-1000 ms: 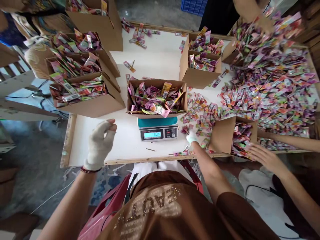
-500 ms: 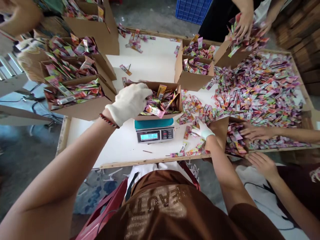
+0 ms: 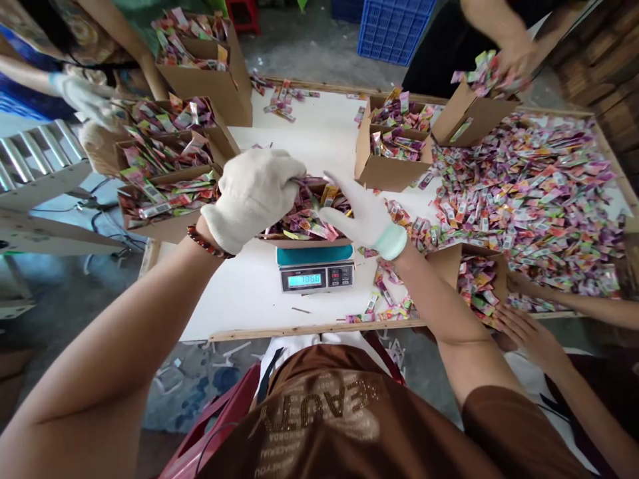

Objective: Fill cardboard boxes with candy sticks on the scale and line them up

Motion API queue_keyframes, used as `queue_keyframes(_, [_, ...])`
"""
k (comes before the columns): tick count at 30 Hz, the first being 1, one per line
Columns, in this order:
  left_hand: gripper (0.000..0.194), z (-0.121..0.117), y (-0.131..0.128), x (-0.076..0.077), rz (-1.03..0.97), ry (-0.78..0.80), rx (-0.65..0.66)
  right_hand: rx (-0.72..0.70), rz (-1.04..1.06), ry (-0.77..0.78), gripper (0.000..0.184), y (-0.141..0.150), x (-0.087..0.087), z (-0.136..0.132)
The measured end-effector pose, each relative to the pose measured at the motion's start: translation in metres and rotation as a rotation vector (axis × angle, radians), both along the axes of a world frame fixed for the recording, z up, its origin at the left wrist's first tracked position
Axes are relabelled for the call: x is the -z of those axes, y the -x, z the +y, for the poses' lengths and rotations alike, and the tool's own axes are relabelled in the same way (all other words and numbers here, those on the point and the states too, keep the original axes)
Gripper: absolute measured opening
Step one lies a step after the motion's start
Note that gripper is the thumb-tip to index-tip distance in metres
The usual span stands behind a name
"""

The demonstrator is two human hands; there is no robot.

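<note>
A cardboard box (image 3: 299, 244) filled with small colourful sachets (image 3: 305, 216) sits on a digital scale (image 3: 316, 274) with a lit display. My left hand (image 3: 257, 196), in a white glove, is over the box's left side. Its fingers are curled closed, and what they hold, if anything, is hidden. My right hand (image 3: 363, 214), also gloved, is at the box's right side above the sachets. Its thumb and fingers are spread apart, with no sachet visible in them. Both hands cover parts of the box's rim.
Sachet-filled boxes stand at left (image 3: 170, 226) and behind (image 3: 392, 166). A large sachet heap (image 3: 529, 186) spreads over the right of the white table (image 3: 224, 299). A co-worker's hands (image 3: 529, 332) touch a box (image 3: 446, 263) at right; other people work across the table.
My right hand has moved from the loose sachets on the table up and left to the box on the scale. The display digits have changed. My left hand remains at the box's left side.
</note>
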State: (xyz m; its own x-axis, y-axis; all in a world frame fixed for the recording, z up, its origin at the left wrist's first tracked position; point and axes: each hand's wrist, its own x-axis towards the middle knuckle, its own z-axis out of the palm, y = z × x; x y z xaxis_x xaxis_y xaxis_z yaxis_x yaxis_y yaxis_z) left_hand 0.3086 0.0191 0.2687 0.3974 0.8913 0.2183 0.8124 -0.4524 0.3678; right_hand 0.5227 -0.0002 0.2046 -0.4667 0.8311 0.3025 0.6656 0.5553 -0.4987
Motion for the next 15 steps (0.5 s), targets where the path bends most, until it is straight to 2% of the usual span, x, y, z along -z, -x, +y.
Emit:
queue_keyframes(2, [0.047, -0.012, -0.009, -0.018, 0.113, 0.007, 0.040, 0.025, 0.104, 0.029, 0.066, 0.008, -0.010, -0.004])
queue_keyframes(4, [0.054, -0.021, -0.020, -0.027, 0.149, 0.001, 0.083, 0.069, 0.183, 0.051, 0.056, 0.007, -0.020, -0.012])
queue_keyframes(6, [0.056, -0.028, -0.026, -0.026, 0.109, 0.005, 0.118, 0.146, 0.231, 0.069, 0.044, -0.004, -0.028, -0.023])
queue_keyframes(9, [0.056, -0.034, -0.019, -0.014, -0.053, -0.016, 0.131, 0.319, 0.266, 0.060, 0.037, -0.037, -0.030, -0.047])
queue_keyframes(12, [0.050, -0.039, 0.002, 0.001, -0.149, -0.017, 0.095, 0.523, 0.285, 0.069, 0.036, -0.084, -0.014, -0.072])
queue_keyframes(15, [0.037, -0.046, 0.017, 0.016, -0.217, -0.014, 0.068, 0.690, 0.215, 0.166, 0.042, -0.132, 0.020, -0.092])
